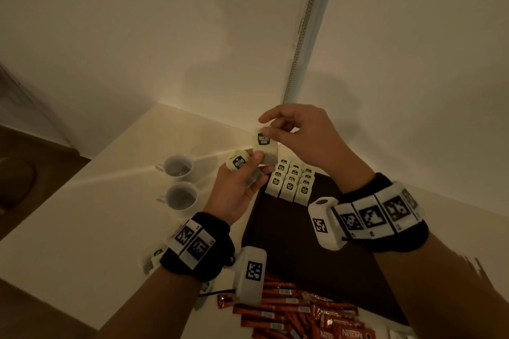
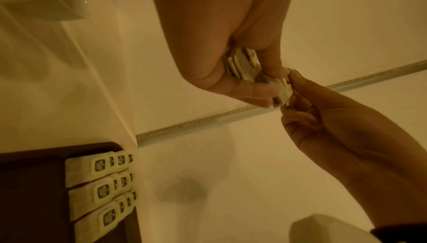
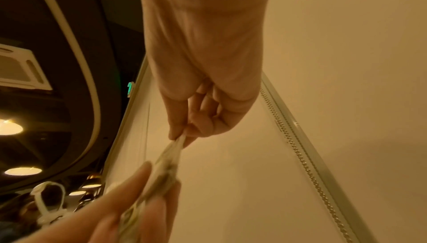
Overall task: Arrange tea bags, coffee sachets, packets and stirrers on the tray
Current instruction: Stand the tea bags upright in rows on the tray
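Observation:
Above the far left corner of the dark tray (image 1: 278, 237), my left hand (image 1: 242, 181) grips a small stack of pale green tea bags (image 1: 238, 163). My right hand (image 1: 292, 129) pinches the top edge of one tea bag (image 1: 264, 141) lifted just above that stack. The left wrist view shows the stack (image 2: 240, 64) between the left hand's fingers and the right hand (image 2: 307, 110) pinching the end bag (image 2: 283, 91). In the right wrist view the pinched bag (image 3: 171, 152) stretches towards the left hand's fingertips (image 3: 138, 179). Three rows of tea bags (image 1: 290, 183) lie on the tray's far end.
Two white cups (image 1: 179, 181) stand on the white table (image 1: 82, 223) left of the tray. Red coffee sachets (image 1: 300, 311) lie heaped at the tray's near edge. A few loose tea bags (image 1: 155, 257) lie under my left wrist. Walls meet close behind the table.

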